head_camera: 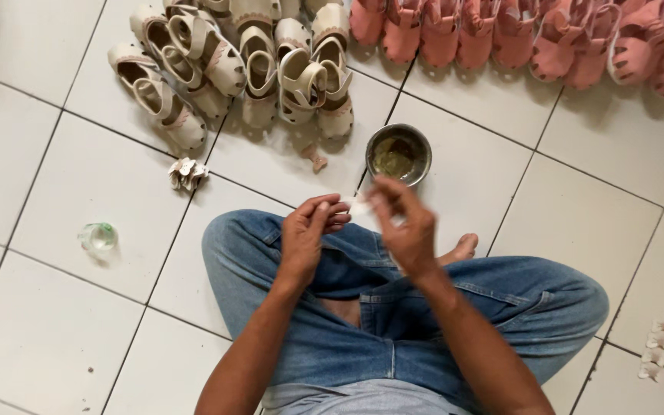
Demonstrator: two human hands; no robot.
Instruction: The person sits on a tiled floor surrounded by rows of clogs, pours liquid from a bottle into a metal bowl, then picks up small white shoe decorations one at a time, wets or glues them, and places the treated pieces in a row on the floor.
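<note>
Small white piece (360, 205) pinched between both hands, above crossed knees in jeans (501, 300). Left hand (307, 234) grip clamped on its left end; right hand (405, 223) grip clamped on its right end. Metal bowl (399, 154) of yellowish glue just beyond on tiled floor (55, 323). Cream sandals (247, 61) and pink sandals (532, 34) along floor's far edge.

Pink sandals (516, 34) cut off by top edge
</note>
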